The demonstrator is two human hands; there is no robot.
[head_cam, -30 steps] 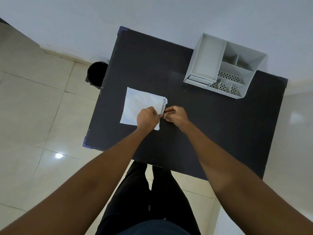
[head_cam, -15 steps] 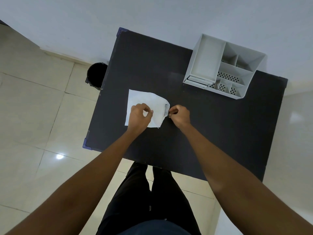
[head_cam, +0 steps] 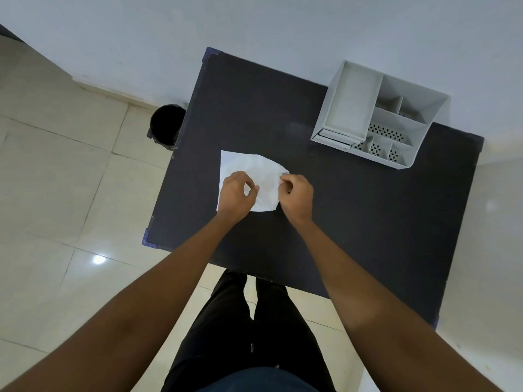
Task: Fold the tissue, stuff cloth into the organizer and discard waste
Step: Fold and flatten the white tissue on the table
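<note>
A white tissue (head_cam: pixel 249 168) lies on the dark table (head_cam: pixel 353 216), left of centre, with its right side lifted and curved over. My left hand (head_cam: pixel 236 193) rests on the tissue's near left part, thumb and forefinger pinched on the sheet. My right hand (head_cam: pixel 297 195) pinches the tissue's right edge near the top corner. A white plastic organizer (head_cam: pixel 353 108) with several compartments stands at the table's far right; no cloth shows in it.
A black waste bin (head_cam: pixel 167 124) stands on the tiled floor beside the table's left edge, near the wall. The table backs onto a pale wall. My legs stand at its near edge.
Both hands have carried the tissue's right edge up and to the left, so the sheet now bulges and its right side curls over. My left hand shifted left onto the sheet.
</note>
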